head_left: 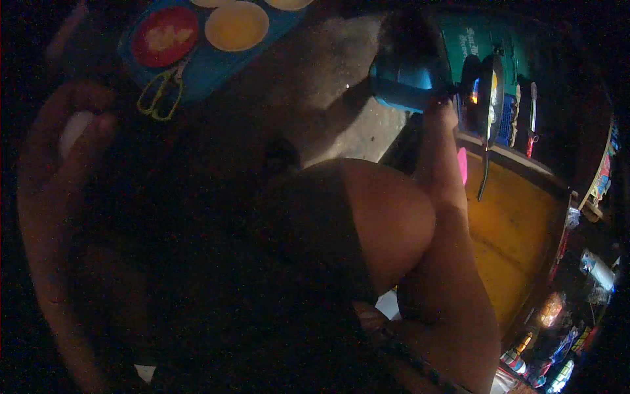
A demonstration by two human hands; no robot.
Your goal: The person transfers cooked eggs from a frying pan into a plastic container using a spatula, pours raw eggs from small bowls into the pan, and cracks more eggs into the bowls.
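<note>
My left hand [72,128] is curled round a smooth white object [76,133], which looks like an egg, at the dim left edge. On the right, my right forearm stretches up to my right hand [446,110], beside a blue container [410,82]; its fingers are too dark to make out. Close by, a pan [495,98] with a long handle stands next to an orange and blue flame [475,90].
At the top left, a blue tray [200,82] bears a red dish [164,38] of pale food, a yellowish bowl [236,27] and scissors with yellow-green handles [157,98]. My bent knee [390,210] is mid-view. Packets [554,308] lie at the right.
</note>
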